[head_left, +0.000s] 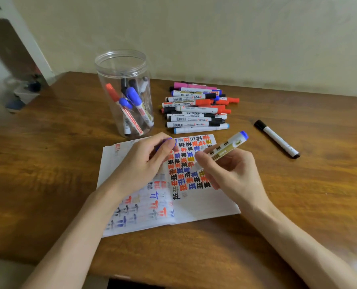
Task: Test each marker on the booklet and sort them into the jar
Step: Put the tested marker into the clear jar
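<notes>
Right grip [231,172] is clasping a blue-and-gold plastic marker [225,148], left grip [144,161] pinching a small blue cap [168,141]; clear plastic jar [111,65] is holding few, with the pile of mixed markers [196,109] seemingly awaiting testing.

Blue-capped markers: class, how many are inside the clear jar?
2. The upper blue-capped marker leans in the middle of the jar; the lower blue-capped marker sits just left of it, beside the red-capped marker. Dark markers behind could hide more.
</notes>
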`<state>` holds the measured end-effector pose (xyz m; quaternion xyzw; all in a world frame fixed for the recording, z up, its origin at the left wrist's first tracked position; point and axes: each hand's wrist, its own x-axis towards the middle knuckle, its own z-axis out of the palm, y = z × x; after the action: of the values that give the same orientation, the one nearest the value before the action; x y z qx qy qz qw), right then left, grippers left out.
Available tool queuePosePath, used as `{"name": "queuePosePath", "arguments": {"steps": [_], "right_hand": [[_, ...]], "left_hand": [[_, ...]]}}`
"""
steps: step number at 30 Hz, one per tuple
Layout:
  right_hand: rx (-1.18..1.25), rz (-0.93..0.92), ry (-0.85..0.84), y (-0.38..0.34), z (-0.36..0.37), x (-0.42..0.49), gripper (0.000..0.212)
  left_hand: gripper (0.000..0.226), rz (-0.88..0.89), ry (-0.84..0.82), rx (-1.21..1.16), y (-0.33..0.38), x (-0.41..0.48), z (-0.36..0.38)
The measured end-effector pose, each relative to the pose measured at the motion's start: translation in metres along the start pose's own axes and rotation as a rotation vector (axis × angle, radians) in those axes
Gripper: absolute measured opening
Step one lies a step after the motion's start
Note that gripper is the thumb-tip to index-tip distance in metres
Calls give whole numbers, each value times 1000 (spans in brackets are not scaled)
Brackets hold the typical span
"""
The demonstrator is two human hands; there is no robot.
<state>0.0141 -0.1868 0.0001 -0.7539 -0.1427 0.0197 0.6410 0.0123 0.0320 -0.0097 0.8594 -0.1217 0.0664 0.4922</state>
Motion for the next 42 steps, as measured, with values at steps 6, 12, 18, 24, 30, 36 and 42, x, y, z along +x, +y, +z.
{"name": "queuePosePath", "arguments": {"steps": [6, 12, 18, 24, 30, 36, 42], "right_hand": [[-141, 12, -79, 9, 7, -8, 18], [-243, 29, -39, 21, 10, -10, 17], [-243, 29, -57, 19, 10, -12, 15], [-279, -22, -73, 19, 11, -14, 14], [-286, -34, -34, 23, 9, -10, 15], [-279, -25, -62, 23, 9, -11, 15], [-279, -17, -86, 23, 10, -13, 11]], "left_hand": [[26, -46, -71, 78, -4, -1, -3], [23, 8, 11, 48, -1, -2, -3], [23, 27, 78, 11, -1, -3, -6], [20, 48, 68, -1, -6, -3, -7], [19, 57, 62, 10, -7, -2, -6], [19, 70, 57, 14, -7, -3, -7], [21, 63, 54, 25, -8, -4, -7]]}}
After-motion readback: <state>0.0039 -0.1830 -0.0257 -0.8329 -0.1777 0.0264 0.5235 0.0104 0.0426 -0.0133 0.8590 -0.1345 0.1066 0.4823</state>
